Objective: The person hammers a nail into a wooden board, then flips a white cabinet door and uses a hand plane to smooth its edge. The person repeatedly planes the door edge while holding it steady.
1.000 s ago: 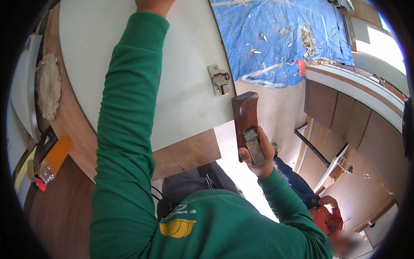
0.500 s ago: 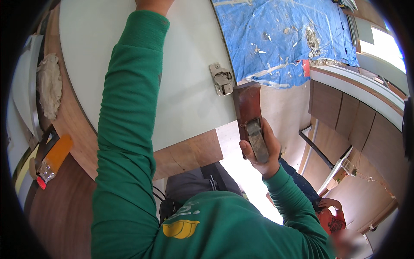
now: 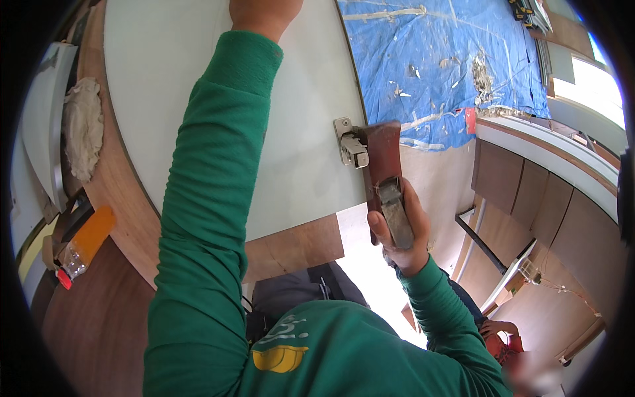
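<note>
My right hand (image 3: 413, 231) is closed around a reddish-brown wooden hand plane (image 3: 383, 152) with a worn metal blade. The plane lies along the right edge of a white cabinet door (image 3: 304, 152), right beside a metal cup hinge (image 3: 350, 142) fixed near that edge. The hinge's arm sticks out toward the plane; whether they touch I cannot tell. My left arm stretches far across the door. Of my left hand (image 3: 264, 13) only the wrist and back show at the upper edge; its fingers are out of the picture.
The door rests on a wooden board (image 3: 294, 255). An orange bottle (image 3: 89, 241) with a red tip and a pale cloth (image 3: 83, 129) lie at left. Blue sheeting (image 3: 423, 73) spreads beyond the door. Brown cabinets (image 3: 522, 192) and a person in red (image 3: 503, 341) are at right.
The hinge arm, folded against its plate before, now juts out toward me. The door and my left arm appear farther right. My right hand keeps its hold on the plane.
</note>
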Demonstrator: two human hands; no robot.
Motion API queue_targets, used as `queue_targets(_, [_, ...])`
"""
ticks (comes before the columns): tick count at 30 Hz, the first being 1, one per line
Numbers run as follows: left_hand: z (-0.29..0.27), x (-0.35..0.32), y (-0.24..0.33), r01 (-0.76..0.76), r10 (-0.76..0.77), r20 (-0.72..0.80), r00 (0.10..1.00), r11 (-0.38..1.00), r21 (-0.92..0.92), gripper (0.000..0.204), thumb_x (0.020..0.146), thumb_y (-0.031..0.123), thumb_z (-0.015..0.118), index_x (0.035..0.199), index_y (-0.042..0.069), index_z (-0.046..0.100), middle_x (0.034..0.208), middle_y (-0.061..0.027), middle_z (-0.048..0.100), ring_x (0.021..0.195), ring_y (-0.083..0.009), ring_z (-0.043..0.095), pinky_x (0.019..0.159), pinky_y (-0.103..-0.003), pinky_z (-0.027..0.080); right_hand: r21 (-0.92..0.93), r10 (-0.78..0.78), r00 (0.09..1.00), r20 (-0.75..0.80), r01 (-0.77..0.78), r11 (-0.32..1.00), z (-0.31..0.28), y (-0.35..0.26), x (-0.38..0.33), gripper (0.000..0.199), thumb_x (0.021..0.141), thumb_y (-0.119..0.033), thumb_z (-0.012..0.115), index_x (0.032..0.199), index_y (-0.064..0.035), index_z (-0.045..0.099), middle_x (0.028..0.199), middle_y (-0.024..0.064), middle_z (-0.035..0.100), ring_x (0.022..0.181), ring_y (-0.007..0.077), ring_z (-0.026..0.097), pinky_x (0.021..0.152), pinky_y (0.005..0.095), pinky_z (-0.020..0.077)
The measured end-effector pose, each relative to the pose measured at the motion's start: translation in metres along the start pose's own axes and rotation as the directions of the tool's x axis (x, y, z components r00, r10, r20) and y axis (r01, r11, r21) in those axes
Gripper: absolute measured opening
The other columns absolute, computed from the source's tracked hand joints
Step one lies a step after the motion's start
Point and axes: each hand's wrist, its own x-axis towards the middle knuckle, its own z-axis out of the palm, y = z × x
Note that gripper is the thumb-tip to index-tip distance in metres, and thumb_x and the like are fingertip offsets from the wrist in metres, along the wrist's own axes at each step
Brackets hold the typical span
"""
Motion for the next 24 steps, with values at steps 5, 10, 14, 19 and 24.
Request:
queue_targets(5, [-0.003, -0.001, 0.003, -0.007, 0.008, -0.017, 1.0, 1.0, 0.004, 0.087, 0.11, 0.062, 0.023, 0.145, -0.014, 0.049, 0.149, -0.0334, 0.051, 0.143, -0.0423, 0.046, 0.121, -0.041, 0.035, 0.208, 0.11, 0.993, 0.05, -0.118, 0.971, 0.005, -0.026, 0.039, 0.058, 0.095, -0.017, 0.076, 0.143, 0.0042, 0.05, 0.091, 0.0044, 0.069, 0.061, 0.008, 0.06, 0.058, 0.0223, 0.0485])
queue_targets(10, [-0.003, -0.002, 0.004, -0.016, 0.017, -0.042, 0.999, 1.0, 0.018, 0.088, 0.11, 0.062, 0.023, 0.144, -0.014, 0.049, 0.149, -0.0338, 0.051, 0.143, -0.0427, 0.046, 0.121, -0.041, 0.035, 0.328, 0.163, 0.984, 0.071, -0.177, 0.928, 0.007, -0.035, 0.066, 0.053, 0.097, -0.017, 0.076, 0.139, 0.0049, 0.052, 0.091, 0.0026, 0.067, 0.064, 0.0062, 0.057, 0.058, 0.0212, 0.0467])
queue_targets(14, [-0.007, -0.006, 0.014, -0.025, 0.031, -0.047, 0.998, 0.992, 0.12, 0.077, 0.112, 0.052, 0.022, 0.138, -0.012, 0.056, 0.136, -0.0344, 0.06, 0.131, -0.0469, 0.054, 0.113, -0.047, 0.04, 0.197, -0.05, 0.997, -0.059, 0.061, 0.979, 0.015, -0.028, 0.096, 0.049, 0.096, -0.02, 0.078, 0.133, 0.0032, 0.057, 0.095, 0.0026, 0.066, 0.077, 0.0073, 0.058, 0.067, 0.022, 0.0483])
queue_targets(19, [-0.004, -0.003, 0.005, -0.099, 0.119, -0.067, 0.991, 0.963, 0.251, 0.063, 0.114, 0.042, 0.022, 0.134, -0.005, 0.058, 0.133, -0.0292, 0.063, 0.126, -0.0492, 0.054, 0.111, -0.054, 0.039, 0.253, 0.031, 0.999, -0.017, -0.026, 0.967, 0.014, -0.035, 0.126, 0.042, 0.095, -0.022, 0.08, 0.126, 0.0004, 0.061, 0.096, 0.0018, 0.066, 0.082, 0.0084, 0.057, 0.073, 0.0236, 0.0487])
queue_targets(24, [-0.005, -0.002, 0.003, -0.161, 0.19, -0.099, 0.977, 0.955, 0.247, 0.059, 0.114, 0.039, 0.025, 0.137, -0.005, 0.056, 0.137, -0.029, 0.061, 0.127, -0.0486, 0.054, 0.112, -0.054, 0.039, 0.147, -0.047, 0.997, -0.063, 0.055, 0.988, 0.02, -0.042, 0.164, 0.038, 0.095, -0.024, 0.08, 0.12, -0.0001, 0.064, 0.094, 0.0006, 0.065, 0.081, 0.0081, 0.056, 0.072, 0.024, 0.0487])
